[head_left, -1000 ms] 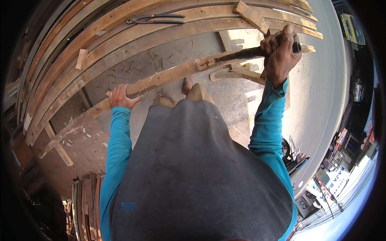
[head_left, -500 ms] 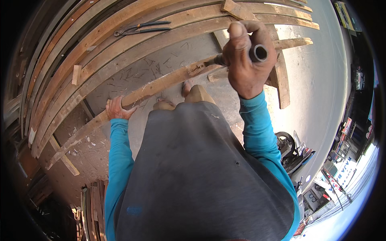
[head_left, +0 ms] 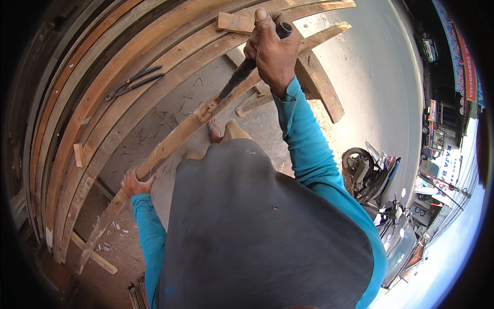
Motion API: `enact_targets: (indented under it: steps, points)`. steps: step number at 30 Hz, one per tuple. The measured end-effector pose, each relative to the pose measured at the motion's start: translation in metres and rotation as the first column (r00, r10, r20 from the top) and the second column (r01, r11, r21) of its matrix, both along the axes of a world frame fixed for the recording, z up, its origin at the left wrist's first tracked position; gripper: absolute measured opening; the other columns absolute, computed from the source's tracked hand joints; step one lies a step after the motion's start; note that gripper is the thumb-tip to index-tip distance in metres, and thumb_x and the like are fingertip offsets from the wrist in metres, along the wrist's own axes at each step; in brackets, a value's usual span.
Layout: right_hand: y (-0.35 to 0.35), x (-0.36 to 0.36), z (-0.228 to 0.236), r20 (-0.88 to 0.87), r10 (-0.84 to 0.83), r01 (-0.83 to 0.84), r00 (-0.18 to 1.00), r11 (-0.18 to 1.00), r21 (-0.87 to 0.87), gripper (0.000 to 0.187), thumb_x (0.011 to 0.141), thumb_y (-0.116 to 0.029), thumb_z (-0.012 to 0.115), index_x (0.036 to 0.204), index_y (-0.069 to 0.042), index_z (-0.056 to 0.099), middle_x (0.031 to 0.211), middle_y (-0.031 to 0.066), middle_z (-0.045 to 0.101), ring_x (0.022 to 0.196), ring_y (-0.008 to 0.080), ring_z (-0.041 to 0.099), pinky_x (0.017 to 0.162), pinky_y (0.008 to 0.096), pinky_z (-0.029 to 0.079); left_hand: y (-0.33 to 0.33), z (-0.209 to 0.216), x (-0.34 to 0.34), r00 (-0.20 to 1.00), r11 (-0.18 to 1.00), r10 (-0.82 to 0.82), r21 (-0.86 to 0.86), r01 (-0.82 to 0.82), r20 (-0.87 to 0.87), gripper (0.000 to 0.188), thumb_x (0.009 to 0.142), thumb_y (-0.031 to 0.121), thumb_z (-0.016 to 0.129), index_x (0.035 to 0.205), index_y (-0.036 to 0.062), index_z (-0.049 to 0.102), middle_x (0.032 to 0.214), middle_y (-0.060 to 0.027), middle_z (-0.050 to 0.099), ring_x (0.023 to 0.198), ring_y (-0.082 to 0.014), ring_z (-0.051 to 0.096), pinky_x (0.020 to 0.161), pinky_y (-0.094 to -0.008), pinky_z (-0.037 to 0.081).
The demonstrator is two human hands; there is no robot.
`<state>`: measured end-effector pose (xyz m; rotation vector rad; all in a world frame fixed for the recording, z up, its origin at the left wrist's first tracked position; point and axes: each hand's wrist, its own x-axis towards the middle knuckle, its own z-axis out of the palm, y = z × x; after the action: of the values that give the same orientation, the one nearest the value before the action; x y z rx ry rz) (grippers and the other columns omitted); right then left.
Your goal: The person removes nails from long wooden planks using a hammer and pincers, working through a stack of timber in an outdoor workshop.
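Across the person's front, a wooden plank [head_left: 170, 144] slants from lower left to upper right. The left hand [head_left: 136, 183] clasps it; the right hand [head_left: 275, 49] clenches a dark bar-like tool [head_left: 239, 77] — lying nearly along the plank's axis, its lower end at the wood between both hands, nearer the right.

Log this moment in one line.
left hand: holding wooden beam | right hand: gripping dark bar, tip at beam | pliers: on neighbouring planks

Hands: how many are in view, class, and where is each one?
2: the left hand on the plank, at left; the right hand around the dark bar, upper middle.
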<state>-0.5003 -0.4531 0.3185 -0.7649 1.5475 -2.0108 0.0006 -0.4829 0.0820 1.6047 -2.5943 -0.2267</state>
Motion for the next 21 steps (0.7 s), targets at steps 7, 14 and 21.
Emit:
enact_targets:
  steps: [7,14,21]
  points:
    - [0.004,0.045,0.017,-0.205,-0.027,0.034,0.978,0.999,0.032,0.027,0.098,-0.025,0.068,0.088,-0.002,0.056,0.058,-0.0001,0.053,0.050,0.0055,0.050,0.047,0.0230,0.040,-0.004,0.005,-0.004,0.999,0.999,-0.037,0.022,0.037,-0.017,0.074,0.048,0.046,0.093,0.109,0.0126,0.066,0.110,-0.0062,0.067,0.106,-0.0282,0.062,0.092,-0.0443,0.044]
    - [0.004,-0.015,0.001,0.095,0.020,-0.014,0.995,0.998,-0.057,0.031,0.100,-0.028,0.065,0.093,-0.001,0.051,0.060,0.0006,0.049,0.046,0.0078,0.045,0.041,0.0264,0.037,-0.008,0.019,-0.009,0.999,0.976,0.004,0.219,0.005,-0.041,0.085,0.051,0.045,0.092,0.123,0.0096,0.063,0.122,-0.0082,0.064,0.118,-0.0315,0.056,0.101,-0.0493,0.041]
    - [0.013,-0.024,0.003,0.108,-0.004,0.005,0.994,1.000,-0.007,0.030,0.101,-0.026,0.062,0.093,0.001,0.053,0.059,0.0008,0.050,0.048,0.0078,0.047,0.042,0.0251,0.038,0.005,-0.004,-0.038,0.969,0.967,0.240,0.071,-0.243,0.050,0.086,0.071,0.056,0.081,0.130,-0.0022,0.056,0.141,-0.0132,0.051,0.137,-0.0388,0.038,0.111,-0.0572,0.030]
